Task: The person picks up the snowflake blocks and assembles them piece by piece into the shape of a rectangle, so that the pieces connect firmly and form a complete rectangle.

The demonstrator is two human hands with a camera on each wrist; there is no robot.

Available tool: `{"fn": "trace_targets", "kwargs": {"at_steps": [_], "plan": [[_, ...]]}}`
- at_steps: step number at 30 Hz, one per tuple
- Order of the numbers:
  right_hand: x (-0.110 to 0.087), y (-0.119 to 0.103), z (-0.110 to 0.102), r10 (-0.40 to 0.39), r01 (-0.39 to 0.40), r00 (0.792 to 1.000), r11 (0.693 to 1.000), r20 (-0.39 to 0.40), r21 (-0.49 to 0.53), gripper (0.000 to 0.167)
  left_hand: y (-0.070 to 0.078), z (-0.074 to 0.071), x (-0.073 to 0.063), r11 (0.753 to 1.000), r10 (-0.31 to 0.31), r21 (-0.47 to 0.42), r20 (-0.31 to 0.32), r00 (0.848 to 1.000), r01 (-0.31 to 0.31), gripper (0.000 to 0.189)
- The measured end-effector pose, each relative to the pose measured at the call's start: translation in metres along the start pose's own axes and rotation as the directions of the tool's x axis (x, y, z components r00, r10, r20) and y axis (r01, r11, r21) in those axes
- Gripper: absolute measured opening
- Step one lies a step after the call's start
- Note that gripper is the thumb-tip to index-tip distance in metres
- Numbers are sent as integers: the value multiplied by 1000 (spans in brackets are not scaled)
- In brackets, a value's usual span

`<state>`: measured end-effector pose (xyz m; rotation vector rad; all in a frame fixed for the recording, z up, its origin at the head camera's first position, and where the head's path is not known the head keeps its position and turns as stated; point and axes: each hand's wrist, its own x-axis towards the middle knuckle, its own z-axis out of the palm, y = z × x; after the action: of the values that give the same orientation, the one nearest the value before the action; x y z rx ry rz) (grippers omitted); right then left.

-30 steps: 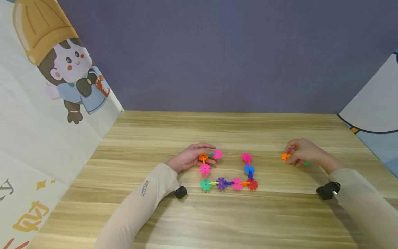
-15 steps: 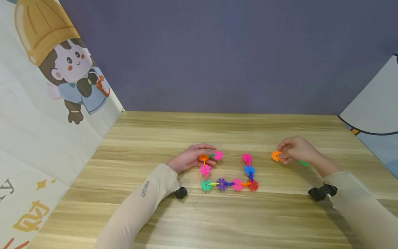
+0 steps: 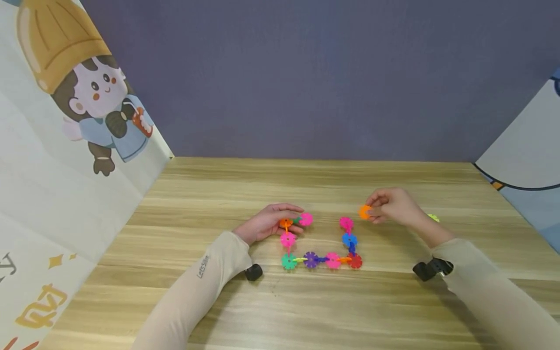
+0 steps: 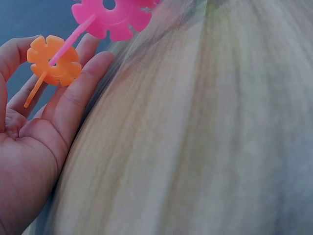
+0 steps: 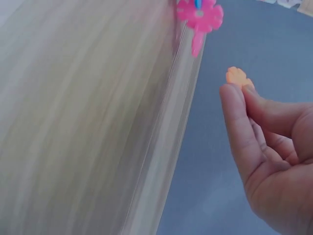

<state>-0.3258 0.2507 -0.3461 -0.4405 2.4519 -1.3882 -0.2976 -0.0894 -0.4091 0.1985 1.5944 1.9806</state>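
Observation:
Notched plastic flower discs are linked into a multicoloured chain (image 3: 311,259), an open-topped outline lying on the table. My left hand (image 3: 267,221) is at the chain's upper-left end, its thumb and fingers around the orange (image 4: 53,61) and green discs there; the exact contact is partly hidden. A pink disc (image 3: 306,219) sticks out past the fingertips. With thumb and forefinger, my right hand (image 3: 393,206) pinches a loose orange disc (image 3: 364,212). It is raised right of the pink disc (image 3: 346,223) at the chain's upper-right end, apart from it.
A yellow-green piece (image 3: 433,217) shows behind the right wrist. The wood-grain table (image 3: 280,311) meets a dark panel (image 3: 323,82) at the back and a printed cartoon sheet (image 3: 48,184) at the left.
My right hand has moved left with the orange disc, from the right part of the table towards the chain's upper-right end. The left hand and chain have stayed about where they were.

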Motion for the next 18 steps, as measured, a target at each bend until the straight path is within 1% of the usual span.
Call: {"fn": "trace_targets", "kwargs": {"at_steps": [3,7,11,18], "plan": [[3,-6,8,-16,16,1000,1000,-12,8,21,-1,0,1,1000,3,-1,-3,1000,-3,42],[8,-12,19,-15,16,1000,1000,-15,21,20,-1,0,1,1000,3,-2,-11,1000,-3,41],[12,-17,31,-28,28,1000,999,-5,30,17,-2,1,1,1000,1,-2,-25,1000,-1,40],[20,-25,52,-79,78,997,996,20,49,12,-1,0,1,1000,-11,-1,-46,999,10,39]]}}
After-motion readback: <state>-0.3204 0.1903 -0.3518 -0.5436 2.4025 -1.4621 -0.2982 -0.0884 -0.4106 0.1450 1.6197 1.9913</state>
